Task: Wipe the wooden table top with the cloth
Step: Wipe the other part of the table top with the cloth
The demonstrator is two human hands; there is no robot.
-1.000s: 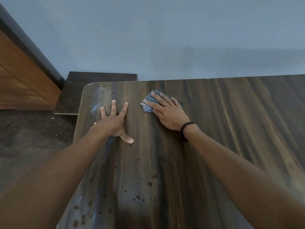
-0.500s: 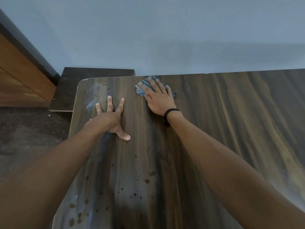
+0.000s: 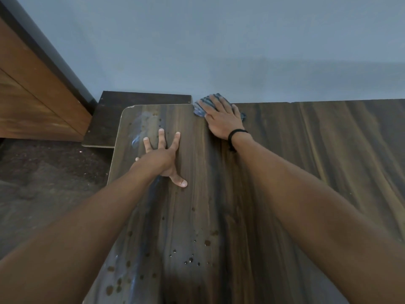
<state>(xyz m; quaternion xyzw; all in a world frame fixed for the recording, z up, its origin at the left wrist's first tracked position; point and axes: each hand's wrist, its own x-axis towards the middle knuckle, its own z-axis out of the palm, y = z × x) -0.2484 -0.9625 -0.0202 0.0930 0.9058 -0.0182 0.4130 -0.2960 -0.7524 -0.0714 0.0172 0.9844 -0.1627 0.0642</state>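
Beyond the spread, empty left grip the cloth is pressed to the table under the flat right grip; droplets nearer than both are left unwiped.

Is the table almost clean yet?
Not yet. The right side shows no drops. The right hand presses the blue cloth at the far edge, while the left hand rests flat on the wooden table top. Left to wipe: the wet drops near the front and the pale smear by the far left corner.
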